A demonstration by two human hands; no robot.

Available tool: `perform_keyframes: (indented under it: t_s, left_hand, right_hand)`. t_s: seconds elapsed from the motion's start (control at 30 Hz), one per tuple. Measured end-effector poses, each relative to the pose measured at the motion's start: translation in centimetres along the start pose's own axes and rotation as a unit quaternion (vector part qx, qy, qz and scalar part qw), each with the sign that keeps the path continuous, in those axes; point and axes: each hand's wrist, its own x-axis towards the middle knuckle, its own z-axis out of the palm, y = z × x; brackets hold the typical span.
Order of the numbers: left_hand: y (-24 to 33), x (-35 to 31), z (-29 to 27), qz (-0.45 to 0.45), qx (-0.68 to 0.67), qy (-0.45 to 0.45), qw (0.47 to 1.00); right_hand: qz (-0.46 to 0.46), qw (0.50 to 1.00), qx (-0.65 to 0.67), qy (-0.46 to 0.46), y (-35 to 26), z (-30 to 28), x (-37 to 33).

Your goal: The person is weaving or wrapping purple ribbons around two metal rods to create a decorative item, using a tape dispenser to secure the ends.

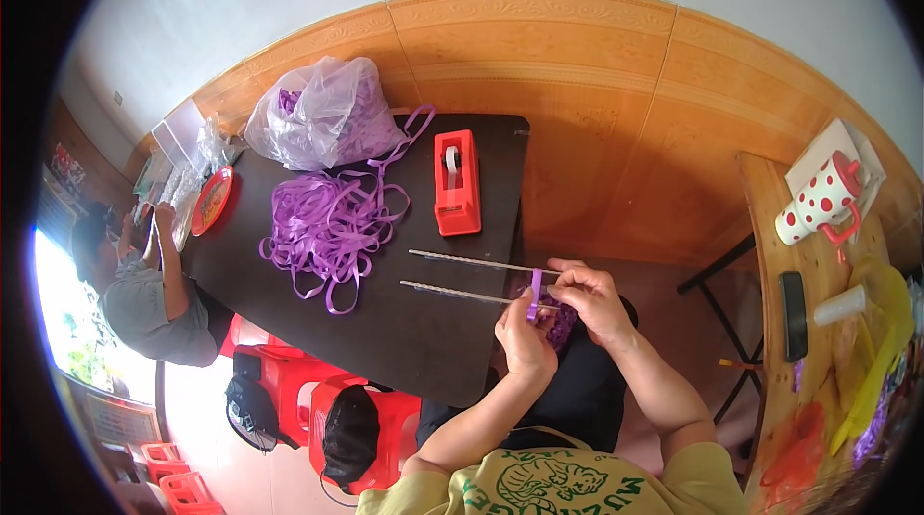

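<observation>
Two thin silvery rods, much like metal chopsticks, lie side by side over the near right table edge: the far rod (467, 259) and the near rod (452, 292). A purple ribbon (536, 292) crosses both near their right ends. My left hand (527, 344) is closed at the near rod, thumb and fingers gripping the ribbon. My right hand (592, 301) is pinched on the ribbon by the far rod's end; its fingertips are partly hidden. A bunched purple ribbon piece (562, 324) hangs below, between my hands.
On the dark table (423, 342) are a loose purple ribbon heap (332, 226), a plastic bag (327, 115) of ribbon, a red tape dispenser (457, 188) and a red plate (212, 200). Another person (159, 308) sits left. A wooden bench (770, 322) holds a dotted cup (820, 199) and phone (793, 316).
</observation>
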Motion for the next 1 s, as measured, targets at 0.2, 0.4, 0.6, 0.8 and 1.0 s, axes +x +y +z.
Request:
perform_keyframes:
  t_s: [0.2, 0.4, 0.6, 0.8, 1.0]
  left_hand:
    - [-0.6, 0.3, -0.1, 0.030, 0.066, 0.012, 0.997]
    - [-0.7, 0.4, -0.2, 0.030, 0.069, 0.011, 0.997]
    - [-0.6, 0.4, -0.3, 0.019, 0.081, 0.011, 0.996]
    - [-0.6, 0.4, -0.5, 0.013, 0.098, 0.015, 0.995]
    - [-0.6, 0.7, -1.1, 0.001, 0.082, 0.002, 0.997]
  right_hand:
    - [0.000, 1.000, -0.014, 0.003, 0.5, -0.4, -0.1]
    - [-0.007, 0.999, -0.045, -0.019, 1.4, -1.1, 0.2]
    - [0.103, 0.980, 0.073, -0.154, 3.4, -2.4, 2.5]
    - [0.119, 0.957, 0.140, -0.224, 3.7, -0.9, 4.7]
    - [0.117, 0.915, 0.260, -0.285, 6.0, -0.5, 5.8]
